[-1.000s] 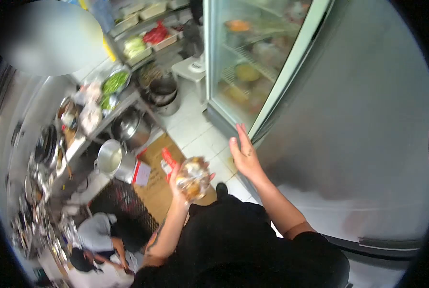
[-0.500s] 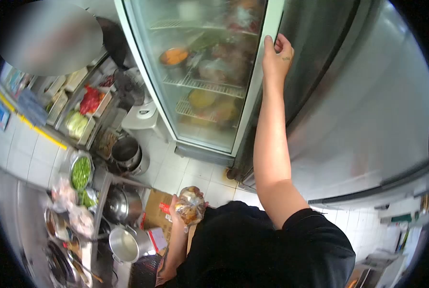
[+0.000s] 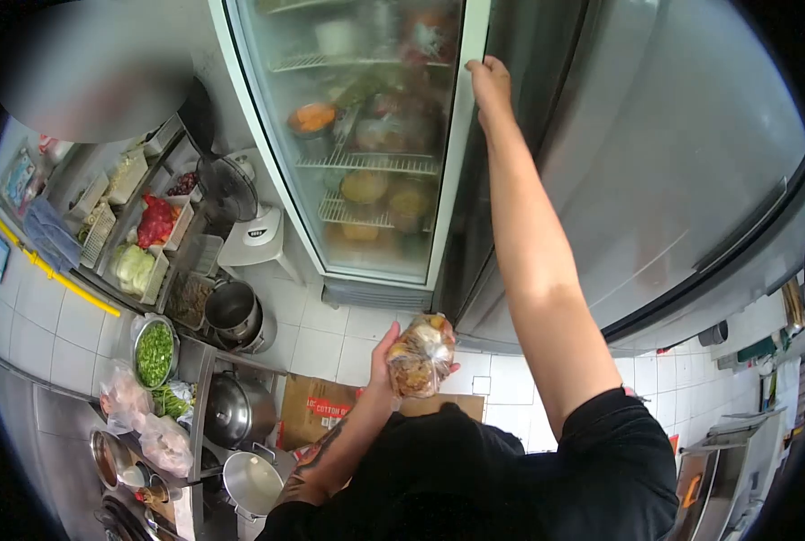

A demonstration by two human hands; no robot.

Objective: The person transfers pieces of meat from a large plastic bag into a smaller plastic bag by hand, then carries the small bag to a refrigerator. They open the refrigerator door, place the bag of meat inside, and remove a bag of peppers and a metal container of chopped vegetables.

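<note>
A glass-door fridge (image 3: 450, 194) stands ahead of me, its shelves showing through hazy glass. My right hand (image 3: 491, 86) is at the upper right edge of its pale door frame, arm stretched out and fingers curled round the edge. Low in front of my body, my left hand (image 3: 383, 362) holds a knotted clear plastic bag of brownish food (image 3: 422, 356), with the palm beneath and fingers showing on both sides. Behind the glass are an orange-filled container (image 3: 312, 118), bagged items and round yellowish tubs (image 3: 365, 187).
A large steel cabinet (image 3: 637, 180) rises at the right. On the left are a rack with vegetable baskets (image 3: 155, 225), a fan (image 3: 228, 187) on a white stool (image 3: 260, 239), pots (image 3: 233, 307) and a bowl of chopped greens (image 3: 155, 353). Flattened cardboard (image 3: 299, 410) lies on the tiled floor.
My left hand has raised the bag and carried it to the right, nearer the fridge. My right hand stays at the door edge, while the whole view has shifted slightly.
</note>
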